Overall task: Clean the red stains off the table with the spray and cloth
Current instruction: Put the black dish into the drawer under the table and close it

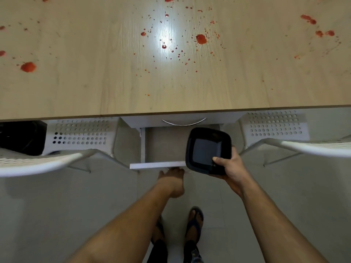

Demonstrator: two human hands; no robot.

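Wooden table (95, 88) spattered with red stains (201, 38); right hand (230, 168) fingers around black tray (208, 150); left fingers hidden.

I see stains (201, 38) spread across the counter (114, 92). Below its near edge a drawer (163, 147) stands pulled out, a chair (43, 162) on each side. My right hand (230, 168) holds a tray (208, 150) over the drawer's right end; my left hand (173, 179) is at the drawer front.

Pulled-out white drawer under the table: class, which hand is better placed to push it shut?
Left. The left hand already touches the white drawer front from below, whereas the right hand grips a black square plastic dish.
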